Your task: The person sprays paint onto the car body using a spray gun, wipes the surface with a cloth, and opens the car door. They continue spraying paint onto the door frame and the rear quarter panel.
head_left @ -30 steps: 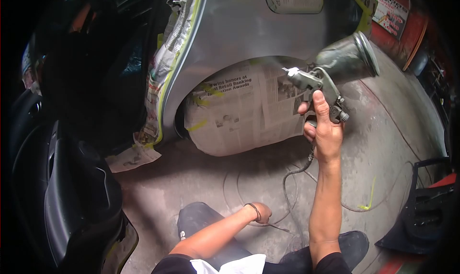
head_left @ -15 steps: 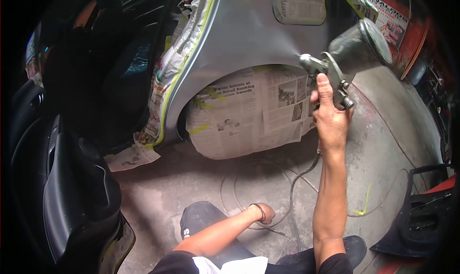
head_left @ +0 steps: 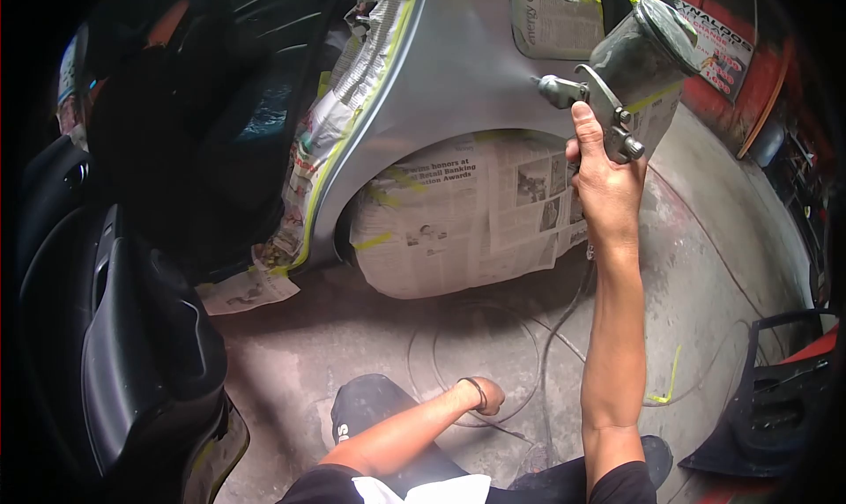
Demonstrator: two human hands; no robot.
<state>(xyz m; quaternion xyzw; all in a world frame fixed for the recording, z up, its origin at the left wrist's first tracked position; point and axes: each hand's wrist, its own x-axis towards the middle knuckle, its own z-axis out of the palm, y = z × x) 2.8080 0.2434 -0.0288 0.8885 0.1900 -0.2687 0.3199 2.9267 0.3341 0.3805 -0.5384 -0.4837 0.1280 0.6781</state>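
Note:
My right hand [head_left: 610, 187] is wrapped round the handle of a spray gun [head_left: 608, 112], its large paint cup tilted up to the right. The nozzle points left at the grey car body panel [head_left: 467, 72], just above the wheel arch. Newspaper [head_left: 467, 213] covers the wheel below, and more is taped over the small side window [head_left: 560, 24]. A dark hose [head_left: 577, 306] runs down behind my right forearm and loops across the floor. My left hand [head_left: 486, 398], a dark band at its wrist, is closed low near my knee beside the hose; its fingers are mostly hidden.
An open black car door [head_left: 141, 345] stands at the left. Taped newspaper [head_left: 352, 99] lines the door opening's edge. A dark loose panel [head_left: 758, 398] lies at the right. A yellow tape strip [head_left: 674, 381] is on the concrete floor [head_left: 352, 328].
The spray gun has moved up and a little left along the panel in my right hand. My left hand has stayed in place. The view has shifted slightly.

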